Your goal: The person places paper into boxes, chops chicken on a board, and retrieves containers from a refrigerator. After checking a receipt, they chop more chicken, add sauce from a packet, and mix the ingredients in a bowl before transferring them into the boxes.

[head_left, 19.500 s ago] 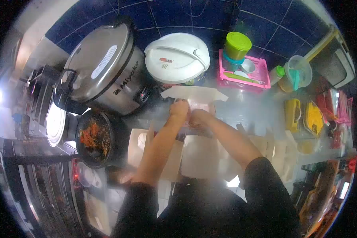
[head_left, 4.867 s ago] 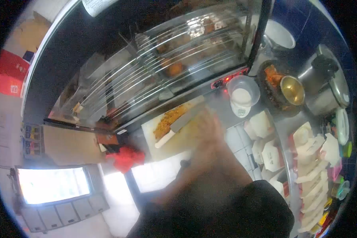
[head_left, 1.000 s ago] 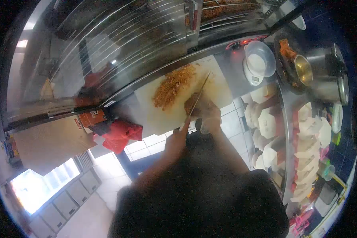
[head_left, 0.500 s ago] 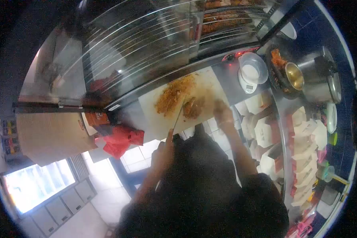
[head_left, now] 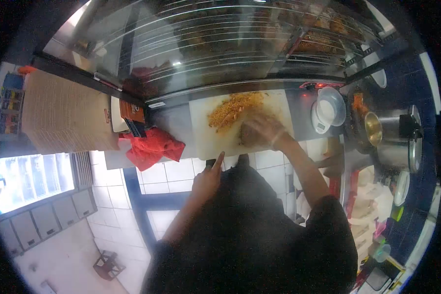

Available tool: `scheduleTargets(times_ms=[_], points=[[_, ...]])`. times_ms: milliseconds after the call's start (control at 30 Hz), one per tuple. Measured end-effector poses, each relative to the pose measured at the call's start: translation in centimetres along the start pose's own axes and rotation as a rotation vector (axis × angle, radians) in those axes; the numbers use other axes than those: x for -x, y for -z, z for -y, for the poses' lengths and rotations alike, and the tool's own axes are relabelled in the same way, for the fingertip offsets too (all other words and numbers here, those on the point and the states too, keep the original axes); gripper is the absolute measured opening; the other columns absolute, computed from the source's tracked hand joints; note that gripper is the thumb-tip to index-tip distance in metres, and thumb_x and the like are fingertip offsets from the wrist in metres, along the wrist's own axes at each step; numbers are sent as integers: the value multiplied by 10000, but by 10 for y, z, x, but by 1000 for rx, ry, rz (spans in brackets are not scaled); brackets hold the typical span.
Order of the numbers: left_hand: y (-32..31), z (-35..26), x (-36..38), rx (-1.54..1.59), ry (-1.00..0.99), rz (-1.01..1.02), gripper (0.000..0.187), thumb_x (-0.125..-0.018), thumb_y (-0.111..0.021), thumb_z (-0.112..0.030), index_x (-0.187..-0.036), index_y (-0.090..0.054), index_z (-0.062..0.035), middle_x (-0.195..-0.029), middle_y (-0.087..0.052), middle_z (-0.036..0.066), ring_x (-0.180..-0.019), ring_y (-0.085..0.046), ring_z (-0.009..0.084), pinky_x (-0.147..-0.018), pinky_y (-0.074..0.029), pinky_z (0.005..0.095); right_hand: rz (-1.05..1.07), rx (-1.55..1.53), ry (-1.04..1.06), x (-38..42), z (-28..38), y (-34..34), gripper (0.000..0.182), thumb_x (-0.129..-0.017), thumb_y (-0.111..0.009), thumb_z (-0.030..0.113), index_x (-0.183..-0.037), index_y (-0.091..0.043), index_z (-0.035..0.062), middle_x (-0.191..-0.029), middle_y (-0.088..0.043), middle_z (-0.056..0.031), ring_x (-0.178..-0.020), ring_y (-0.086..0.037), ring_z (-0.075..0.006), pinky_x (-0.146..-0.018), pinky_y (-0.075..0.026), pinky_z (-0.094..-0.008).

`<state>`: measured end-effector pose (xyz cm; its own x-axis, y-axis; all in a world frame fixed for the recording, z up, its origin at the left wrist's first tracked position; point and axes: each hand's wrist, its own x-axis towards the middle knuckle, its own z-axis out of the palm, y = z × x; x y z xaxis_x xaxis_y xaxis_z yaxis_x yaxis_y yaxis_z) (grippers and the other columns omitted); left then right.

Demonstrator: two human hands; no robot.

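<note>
A white cutting board (head_left: 206, 139) lies on the counter below a glass display case. It carries a heap of orange-brown crumbs (head_left: 232, 109) and a brown piece of fried food (head_left: 246, 136). My right hand (head_left: 263, 128) lies over that piece and grips it. My left hand (head_left: 207, 179) is at the board's near edge, closed on the dark handle of a knife (head_left: 210, 162), with the index finger stretched forward. The blade is hard to make out.
A red cloth (head_left: 153, 147) lies left of the board, beside a stack of brown cardboard (head_left: 63, 115). To the right stand a scale with a white bowl (head_left: 328, 109), a pan of orange food (head_left: 358, 105), a metal pot (head_left: 398, 139) and white paper boxes (head_left: 372, 193).
My right hand has come back onto the fried piece. My left hand has drawn the knife back toward the board's near edge. The view has swung slightly left.
</note>
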<state>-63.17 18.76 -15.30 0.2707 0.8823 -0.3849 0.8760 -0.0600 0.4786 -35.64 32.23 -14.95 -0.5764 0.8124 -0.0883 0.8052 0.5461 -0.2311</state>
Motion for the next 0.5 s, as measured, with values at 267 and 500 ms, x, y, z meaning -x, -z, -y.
scheduleTargets(times_ms=[267, 500], points=[[13, -25, -11, 19, -79, -48, 623, -965, -454, -237, -1510, -154, -276, -844, -619, 235, -635, -629, 418, -561, -518, 527, -61, -353, -292, 41, -35, -111, 690, -788, -691, 333, -1387, -435, 107, -1343, -489, -211, -1217, -486, -363, -1053, -377, -416], [7, -49, -34, -114, -135, -7, 645, -952, -470, -212, -1511, -154, -267, -847, -622, 234, -597, -627, 409, -531, -517, 526, -475, -712, -809, 36, 25, -85, 567, -707, -774, 312, -1184, -580, 77, -1151, -610, -170, -1072, -572, -339, -908, -472, -408]])
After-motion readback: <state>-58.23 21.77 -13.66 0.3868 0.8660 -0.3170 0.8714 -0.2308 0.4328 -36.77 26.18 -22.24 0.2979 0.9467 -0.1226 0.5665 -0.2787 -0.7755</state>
